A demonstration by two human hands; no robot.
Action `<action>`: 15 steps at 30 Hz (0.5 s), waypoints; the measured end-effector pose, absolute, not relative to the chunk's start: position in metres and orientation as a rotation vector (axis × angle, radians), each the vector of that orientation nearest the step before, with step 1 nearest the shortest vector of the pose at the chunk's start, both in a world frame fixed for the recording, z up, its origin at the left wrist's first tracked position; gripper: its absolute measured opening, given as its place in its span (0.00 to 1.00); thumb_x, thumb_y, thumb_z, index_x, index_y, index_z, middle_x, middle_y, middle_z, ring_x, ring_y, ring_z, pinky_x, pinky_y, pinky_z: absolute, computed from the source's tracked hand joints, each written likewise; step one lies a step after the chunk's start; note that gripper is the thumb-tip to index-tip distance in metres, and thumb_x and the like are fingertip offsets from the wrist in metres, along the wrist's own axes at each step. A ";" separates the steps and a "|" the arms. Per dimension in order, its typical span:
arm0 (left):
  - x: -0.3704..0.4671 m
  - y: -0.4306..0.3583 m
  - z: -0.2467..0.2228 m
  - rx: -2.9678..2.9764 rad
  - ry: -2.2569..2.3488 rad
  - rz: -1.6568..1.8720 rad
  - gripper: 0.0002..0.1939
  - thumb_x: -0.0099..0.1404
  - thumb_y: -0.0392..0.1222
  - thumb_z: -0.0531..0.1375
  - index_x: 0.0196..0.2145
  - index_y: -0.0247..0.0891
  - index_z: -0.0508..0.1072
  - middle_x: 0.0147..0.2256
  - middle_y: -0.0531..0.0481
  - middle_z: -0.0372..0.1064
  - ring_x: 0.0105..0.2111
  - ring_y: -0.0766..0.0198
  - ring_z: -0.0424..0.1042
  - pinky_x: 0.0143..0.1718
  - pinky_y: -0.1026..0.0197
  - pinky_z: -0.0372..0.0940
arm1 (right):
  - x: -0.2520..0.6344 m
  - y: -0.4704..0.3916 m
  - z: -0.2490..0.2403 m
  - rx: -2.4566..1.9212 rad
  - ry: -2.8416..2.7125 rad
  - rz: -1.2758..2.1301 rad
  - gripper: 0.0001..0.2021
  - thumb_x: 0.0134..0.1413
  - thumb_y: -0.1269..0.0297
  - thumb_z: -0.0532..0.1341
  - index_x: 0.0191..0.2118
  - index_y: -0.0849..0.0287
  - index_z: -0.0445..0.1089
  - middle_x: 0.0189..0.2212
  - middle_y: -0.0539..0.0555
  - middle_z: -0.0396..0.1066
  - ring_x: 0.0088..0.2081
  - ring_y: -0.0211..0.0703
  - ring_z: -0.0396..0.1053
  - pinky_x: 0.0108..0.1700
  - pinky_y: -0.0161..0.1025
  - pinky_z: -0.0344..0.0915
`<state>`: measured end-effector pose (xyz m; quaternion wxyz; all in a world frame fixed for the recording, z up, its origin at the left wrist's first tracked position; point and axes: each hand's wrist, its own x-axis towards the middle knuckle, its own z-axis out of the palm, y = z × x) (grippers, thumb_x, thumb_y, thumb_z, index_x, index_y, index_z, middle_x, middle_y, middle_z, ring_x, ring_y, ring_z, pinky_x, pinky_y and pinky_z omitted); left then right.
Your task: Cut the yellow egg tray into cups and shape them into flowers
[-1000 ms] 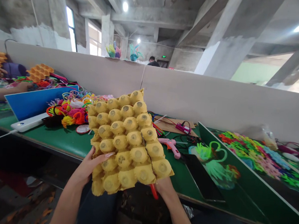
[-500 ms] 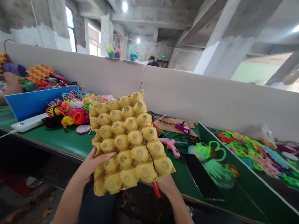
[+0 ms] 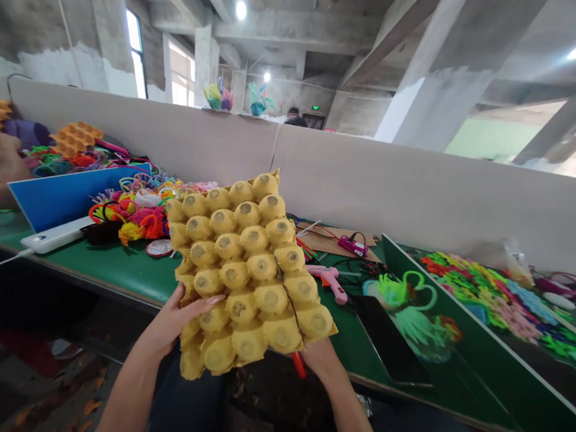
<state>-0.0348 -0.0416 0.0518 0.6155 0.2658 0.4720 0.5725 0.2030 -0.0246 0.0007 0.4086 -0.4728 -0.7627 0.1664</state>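
A yellow egg tray (image 3: 234, 275) is held up over the table's front edge, its bumpy side facing me and tilted. My left hand (image 3: 177, 317) grips its lower left edge, with the thumb on the front and the other fingers behind. A dark slit runs down between the bumps near the tray's right side, reaching the lower edge. At the lower right corner, my right hand (image 3: 320, 353) is partly behind the tray, its fingers hidden. A red handle (image 3: 298, 364) sticks out below the tray beside that hand; the rest of it is hidden.
Behind the tray at right lie a pink glue gun (image 3: 331, 281) and a black tablet (image 3: 388, 341). Green fuzzy shapes (image 3: 421, 324) stand beside them. At left are a colourful pile (image 3: 142, 219), a white power strip (image 3: 60, 234), a blue board (image 3: 73, 191) and another person's arm (image 3: 8, 170).
The tray has shifted very slightly, its upper left part moving left, and less of the red handle shows. The other person's hand at the far left has moved a little.
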 end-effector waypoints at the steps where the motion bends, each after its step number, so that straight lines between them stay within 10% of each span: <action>1: -0.035 -0.042 0.052 0.609 1.092 1.325 0.31 0.39 0.34 0.68 0.43 0.40 0.67 0.36 0.48 0.74 0.35 0.57 0.74 0.30 0.62 0.70 | 0.202 -0.024 0.001 -1.186 -1.915 0.428 0.17 0.46 0.57 0.56 0.44 0.55 0.69 0.43 0.58 0.71 0.48 0.49 0.66 0.51 0.47 0.61; 15: -0.036 -0.038 0.051 0.589 1.092 1.333 0.29 0.43 0.30 0.66 0.44 0.40 0.66 0.35 0.48 0.73 0.34 0.57 0.74 0.32 0.59 0.70 | 0.192 -0.020 0.008 -1.207 -1.852 0.506 0.17 0.45 0.56 0.57 0.42 0.55 0.69 0.42 0.57 0.71 0.49 0.49 0.64 0.54 0.46 0.58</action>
